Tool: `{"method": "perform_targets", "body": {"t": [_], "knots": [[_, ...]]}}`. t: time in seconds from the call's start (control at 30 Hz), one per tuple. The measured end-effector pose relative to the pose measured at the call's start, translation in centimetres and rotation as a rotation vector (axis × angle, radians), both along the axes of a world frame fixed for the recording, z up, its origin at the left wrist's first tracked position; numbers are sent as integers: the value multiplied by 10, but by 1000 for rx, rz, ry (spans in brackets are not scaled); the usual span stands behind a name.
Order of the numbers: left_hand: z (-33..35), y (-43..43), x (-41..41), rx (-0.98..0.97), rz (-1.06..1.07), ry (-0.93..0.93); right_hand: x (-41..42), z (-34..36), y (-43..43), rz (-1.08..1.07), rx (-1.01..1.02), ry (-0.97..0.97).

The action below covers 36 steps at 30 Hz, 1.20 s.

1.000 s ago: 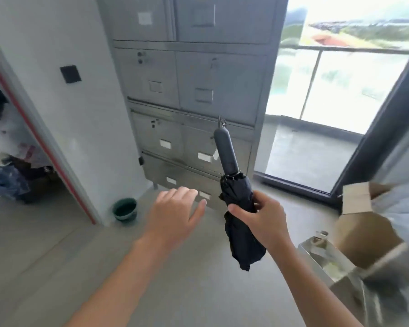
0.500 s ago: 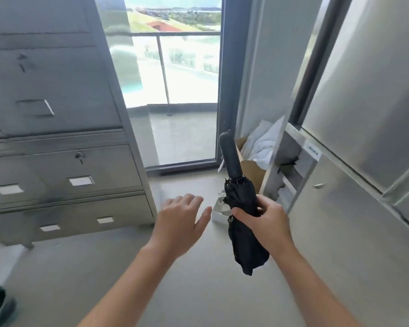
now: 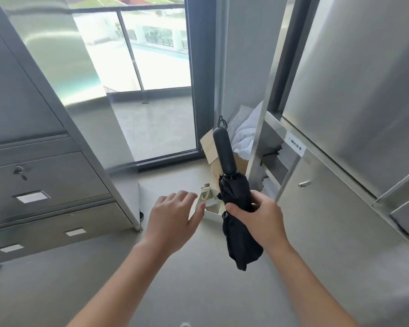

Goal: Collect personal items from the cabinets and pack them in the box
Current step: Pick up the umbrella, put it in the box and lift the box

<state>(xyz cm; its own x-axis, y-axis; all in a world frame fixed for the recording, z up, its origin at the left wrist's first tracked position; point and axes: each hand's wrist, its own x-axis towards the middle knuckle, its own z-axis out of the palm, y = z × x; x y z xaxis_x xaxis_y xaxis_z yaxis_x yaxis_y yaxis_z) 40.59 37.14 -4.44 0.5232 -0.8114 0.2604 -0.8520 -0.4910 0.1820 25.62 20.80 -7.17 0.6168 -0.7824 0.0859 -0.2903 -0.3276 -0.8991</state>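
A grey steel drawer cabinet (image 3: 45,185) stands left of the left hand (image 3: 172,215), and a tall steel cupboard (image 3: 340,220) rises right of the right hand (image 3: 262,215). Beyond both hands sits the brown cardboard box (image 3: 209,147) (white cloth inside). The right hand grips the folded black umbrella (image 3: 235,194) at its canopy, handle up. The left hand hovers just beside it, fingers relaxed and holding nothing.

Bare L hand (image 3: 172,215) & bare R hand (image 3: 262,220). L forearm (image 3: 118,279) & R forearm (image 3: 316,284) slim, uncovered down to btm edge of view.
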Motion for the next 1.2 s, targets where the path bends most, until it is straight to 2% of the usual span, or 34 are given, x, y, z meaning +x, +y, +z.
{"method": "perform_targets", "body": {"t": [0.37,0.63,0.9,1.2], "knots": [[-44,-129,167,1,-38,104,156,-26,-111,-36,49,68],[-64,-231,257,69,-103,149,241,-47,-202,-75,130,120],[-138,-310,333,188,50,268,335,-136,-308,-19,221,207],[-265,-361,411,307,88,415,413,-278,-362,-40,371,350]]}}
